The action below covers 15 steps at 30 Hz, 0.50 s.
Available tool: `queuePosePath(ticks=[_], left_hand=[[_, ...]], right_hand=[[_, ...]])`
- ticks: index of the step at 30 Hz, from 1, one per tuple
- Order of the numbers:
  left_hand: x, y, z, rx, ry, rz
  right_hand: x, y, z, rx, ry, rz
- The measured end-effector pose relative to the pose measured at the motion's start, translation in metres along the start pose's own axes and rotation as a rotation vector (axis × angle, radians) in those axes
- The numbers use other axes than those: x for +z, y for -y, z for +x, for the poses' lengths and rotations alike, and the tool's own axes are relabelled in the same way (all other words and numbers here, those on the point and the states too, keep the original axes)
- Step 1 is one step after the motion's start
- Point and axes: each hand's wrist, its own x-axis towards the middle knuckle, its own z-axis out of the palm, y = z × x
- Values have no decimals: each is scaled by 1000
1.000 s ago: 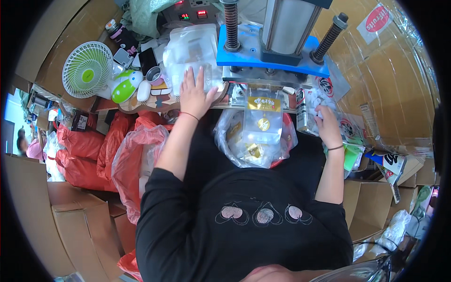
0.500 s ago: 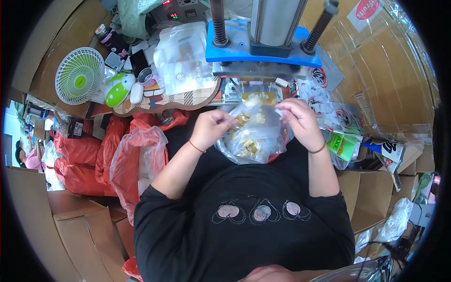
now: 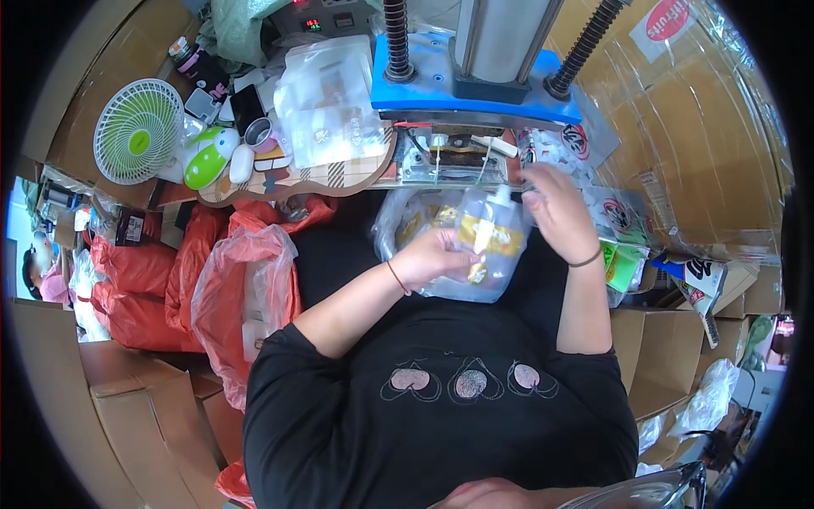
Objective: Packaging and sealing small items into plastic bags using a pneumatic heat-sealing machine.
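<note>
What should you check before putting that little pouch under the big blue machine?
1. Left hand has a firm hold on the clear spouted pouch: ok.
2. Right hand is at the pouch's spout end: ok, though whether it pinches the spout, cannot tell.
3. Spout points up toward the blue press: ok.
4. Slot under the press is free of other pouches: cannot tell, it is shadowed.
5. Bag of spare pouches sits steady on the lap: ok.
6. Pouch is sealed: cannot tell.

Black long-sleeved top with three heart motifs, thin wrist bands.
</note>
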Motion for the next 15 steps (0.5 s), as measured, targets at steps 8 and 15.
queuePosePath(ticks=[8, 15], left_hand=[[-56, -20, 31, 65, -209, -166], [-137, -78, -5, 645, -1168, 1459]], right_hand=[[6, -43, -46, 196, 398, -60], [-19, -48, -60, 145, 340, 323]])
